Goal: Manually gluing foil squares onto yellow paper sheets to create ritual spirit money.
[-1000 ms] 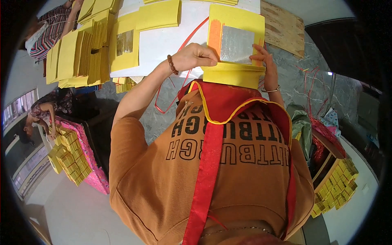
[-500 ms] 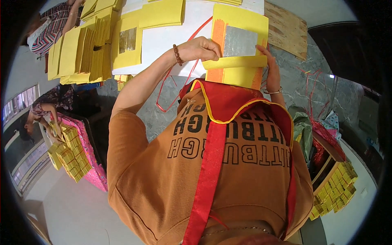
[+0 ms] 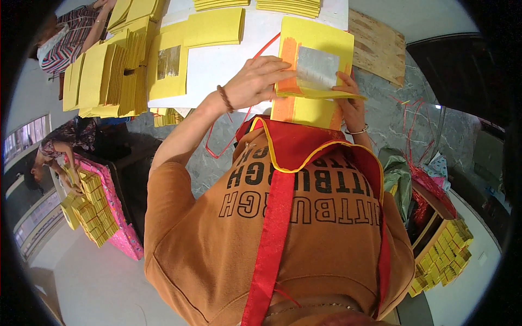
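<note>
A yellow paper sheet [image 3: 321, 37] bearing an orange band and a silver foil square [image 3: 318, 68] lies before me at the table's near edge. My left hand [image 3: 258, 81], with a brown bead bracelet at the wrist, rests on the sheet's left side, its fingers stretched over the orange band. At the right, my right hand [image 3: 352, 100] has the near right corner between its fingers, and the sheet's near edge is raised and slightly curled there. Beneath that edge shows another yellow and orange sheet [image 3: 310, 112], reaching toward my red apron [image 3: 302, 144].
Folded yellow paper stacks [image 3: 95, 76] fill the table's left side, with more [image 3: 288, 5] at the far edge. Red string [image 3: 266, 48] crosses the white tabletop [image 3: 212, 65]. Two people work at the left, one beside a pink-covered table [image 3: 128, 236]. Yellow bundles [image 3: 446, 255] stand low right.
The rolled yellow flap across the sheet has unrolled into a flatter edge. My left hand has opened from a pinch and laid its fingers on the sheet. My right hand has moved slightly nearer.
</note>
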### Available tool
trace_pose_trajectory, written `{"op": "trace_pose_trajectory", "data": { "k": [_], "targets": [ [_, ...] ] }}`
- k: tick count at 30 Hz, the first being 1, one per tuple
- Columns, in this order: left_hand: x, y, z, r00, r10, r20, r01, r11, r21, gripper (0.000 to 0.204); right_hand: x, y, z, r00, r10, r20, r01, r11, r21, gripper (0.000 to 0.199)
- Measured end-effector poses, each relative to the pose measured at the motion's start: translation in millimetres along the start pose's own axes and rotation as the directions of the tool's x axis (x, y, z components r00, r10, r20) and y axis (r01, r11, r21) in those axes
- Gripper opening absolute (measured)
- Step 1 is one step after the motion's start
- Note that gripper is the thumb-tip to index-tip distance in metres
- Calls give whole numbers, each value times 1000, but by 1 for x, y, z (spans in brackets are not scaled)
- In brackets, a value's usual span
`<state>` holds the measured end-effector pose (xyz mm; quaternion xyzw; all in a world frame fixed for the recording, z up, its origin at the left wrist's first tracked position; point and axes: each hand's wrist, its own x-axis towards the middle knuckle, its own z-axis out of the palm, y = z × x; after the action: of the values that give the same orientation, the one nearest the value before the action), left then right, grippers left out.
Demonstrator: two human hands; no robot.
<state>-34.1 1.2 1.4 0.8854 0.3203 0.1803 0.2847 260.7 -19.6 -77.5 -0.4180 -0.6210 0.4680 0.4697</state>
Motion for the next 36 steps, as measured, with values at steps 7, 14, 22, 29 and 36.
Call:
{"op": "trace_pose_trajectory", "data": {
  "k": [7,14,22,29,36],
  "targets": [
    [-5,31,2,962,175,-208,-72,903,423,36,-1,-43,-18,958,-256,131,287,836,-467,14],
    [-13,34,23,931,-308,-196,276,945,-178,20,-14,-54,-10,987,112,118,-67,940,-333,17],
    [2,8,52,719,-694,-47,401,469,-787,28,10,-50,15,921,339,-193,-363,926,-104,26],
    [9,14,48,653,-757,-26,389,364,-846,27,14,-44,18,936,255,-243,-299,940,-167,37],
    [10,26,29,620,-772,-136,520,534,-666,45,15,-36,19,941,209,-267,-270,938,-216,39]
  ]
}}
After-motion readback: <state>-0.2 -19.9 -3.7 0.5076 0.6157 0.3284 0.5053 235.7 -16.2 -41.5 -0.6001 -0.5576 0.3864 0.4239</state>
